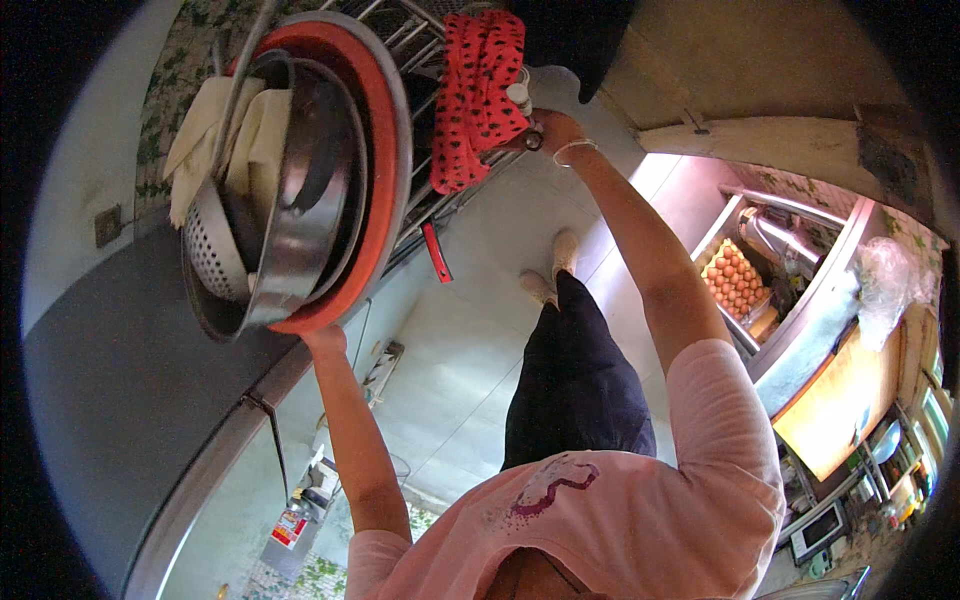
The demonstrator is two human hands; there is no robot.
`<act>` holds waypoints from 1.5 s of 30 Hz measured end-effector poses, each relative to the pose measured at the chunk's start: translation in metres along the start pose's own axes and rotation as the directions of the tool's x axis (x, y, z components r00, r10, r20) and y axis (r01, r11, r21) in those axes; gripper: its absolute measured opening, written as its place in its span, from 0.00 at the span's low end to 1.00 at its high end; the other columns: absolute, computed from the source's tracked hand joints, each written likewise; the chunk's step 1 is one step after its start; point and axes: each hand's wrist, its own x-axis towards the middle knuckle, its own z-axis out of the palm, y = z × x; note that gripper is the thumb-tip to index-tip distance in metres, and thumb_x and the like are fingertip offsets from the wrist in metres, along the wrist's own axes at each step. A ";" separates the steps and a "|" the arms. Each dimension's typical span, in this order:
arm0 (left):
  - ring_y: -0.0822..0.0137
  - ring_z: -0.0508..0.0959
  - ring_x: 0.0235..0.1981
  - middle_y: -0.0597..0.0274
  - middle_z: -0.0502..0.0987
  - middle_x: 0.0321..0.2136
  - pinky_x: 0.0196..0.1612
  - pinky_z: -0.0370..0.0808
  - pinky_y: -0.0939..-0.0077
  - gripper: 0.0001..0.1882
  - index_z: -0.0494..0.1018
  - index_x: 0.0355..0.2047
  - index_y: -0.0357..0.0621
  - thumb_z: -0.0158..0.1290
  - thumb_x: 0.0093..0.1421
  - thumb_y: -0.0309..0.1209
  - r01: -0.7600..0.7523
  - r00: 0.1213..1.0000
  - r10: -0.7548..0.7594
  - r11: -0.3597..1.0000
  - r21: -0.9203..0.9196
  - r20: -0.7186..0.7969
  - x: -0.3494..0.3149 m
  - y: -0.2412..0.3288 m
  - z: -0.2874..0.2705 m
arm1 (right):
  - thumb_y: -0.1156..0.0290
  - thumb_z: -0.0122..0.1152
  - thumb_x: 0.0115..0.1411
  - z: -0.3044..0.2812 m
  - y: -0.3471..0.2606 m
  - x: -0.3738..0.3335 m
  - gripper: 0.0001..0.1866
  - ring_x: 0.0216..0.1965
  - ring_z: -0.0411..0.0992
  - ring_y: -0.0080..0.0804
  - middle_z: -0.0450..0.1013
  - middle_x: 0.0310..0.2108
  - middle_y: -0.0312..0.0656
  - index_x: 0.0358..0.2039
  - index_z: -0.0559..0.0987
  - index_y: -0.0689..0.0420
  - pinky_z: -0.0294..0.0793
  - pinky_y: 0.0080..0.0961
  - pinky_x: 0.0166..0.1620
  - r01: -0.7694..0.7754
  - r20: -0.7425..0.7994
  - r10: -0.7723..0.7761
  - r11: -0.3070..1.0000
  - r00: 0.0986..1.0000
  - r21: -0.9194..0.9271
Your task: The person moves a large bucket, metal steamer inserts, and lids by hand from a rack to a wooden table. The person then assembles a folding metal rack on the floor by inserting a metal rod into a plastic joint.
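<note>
Head view: we seem to be steadying the red basin (385,150) of steel pots (305,235) by the grey counter (130,400), left hand (325,342) at its rim, right hand (560,132) at the spotted cloth (480,95), both sets of fingers too hidden to judge; keeping it level seems called for.

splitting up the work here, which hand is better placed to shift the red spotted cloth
Probably the right hand: it is right beside the red spotted cloth, while the left hand is at the red basin's lower edge, farther away.
</note>
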 end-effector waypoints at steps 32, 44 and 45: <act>0.60 0.62 0.55 0.60 0.62 0.54 0.58 0.57 0.64 0.28 0.58 0.55 0.49 0.36 0.60 0.51 0.111 0.994 -0.107 0.981 0.159 -0.031 -0.025 0.014 -0.034 | 0.69 0.60 0.46 0.148 0.045 -0.148 0.25 0.40 0.71 0.44 0.72 0.38 0.51 0.47 0.68 0.58 0.69 0.33 0.40 -0.190 -0.244 0.428 0.747 0.870 0.637; 0.60 0.62 0.54 0.60 0.62 0.54 0.58 0.57 0.64 0.28 0.58 0.55 0.49 0.37 0.60 0.50 0.138 0.987 -0.152 0.966 0.217 0.050 -0.129 0.015 -0.078 | 0.65 0.58 0.46 0.190 0.057 -0.273 0.21 0.37 0.71 0.50 0.72 0.33 0.53 0.40 0.69 0.59 0.67 0.35 0.40 -0.062 -0.242 0.502 0.514 0.830 0.855; 0.60 0.62 0.54 0.60 0.62 0.54 0.58 0.57 0.64 0.27 0.58 0.55 0.49 0.37 0.60 0.50 0.143 0.985 -0.160 0.966 0.217 0.064 -0.137 0.009 -0.076 | 0.65 0.59 0.45 0.193 0.069 -0.287 0.21 0.37 0.70 0.52 0.72 0.33 0.55 0.40 0.69 0.58 0.67 0.36 0.40 -0.090 -0.238 0.524 0.525 0.818 0.846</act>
